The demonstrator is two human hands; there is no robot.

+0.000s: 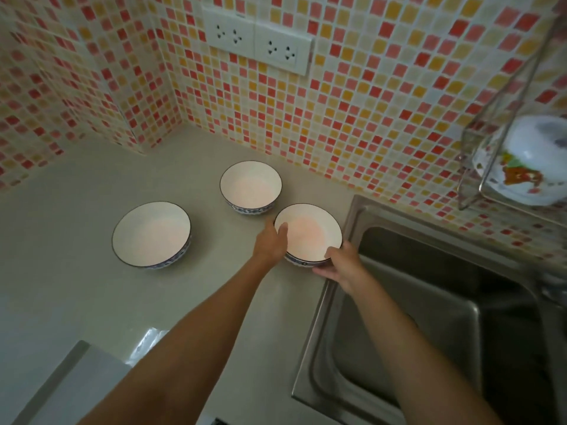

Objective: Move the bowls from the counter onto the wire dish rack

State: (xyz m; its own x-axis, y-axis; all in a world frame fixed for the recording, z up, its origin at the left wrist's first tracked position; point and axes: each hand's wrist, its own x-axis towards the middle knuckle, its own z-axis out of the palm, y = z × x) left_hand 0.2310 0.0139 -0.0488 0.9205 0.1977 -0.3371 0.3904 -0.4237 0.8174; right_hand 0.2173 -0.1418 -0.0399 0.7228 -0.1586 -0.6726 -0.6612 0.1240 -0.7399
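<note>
Three white bowls with blue patterned outsides stand on the counter point(76, 194): a left bowl point(151, 234), a far bowl point(250, 186) and a right bowl point(310, 231) next to the sink. My left hand point(271, 242) grips the right bowl's left rim, thumb over the edge. My right hand point(340, 266) holds its near right side from below the rim. The wire dish rack point(491, 124) hangs on the wall at the upper right, above the sink, with a painted white dish point(527, 161) in it.
A steel sink point(429, 302) lies right of the bowls. The mosaic tile wall carries a double power socket point(257, 41) above the counter. A white appliance edge point(70, 378) and a shiny plastic wrap point(147, 342) sit at the counter's near left.
</note>
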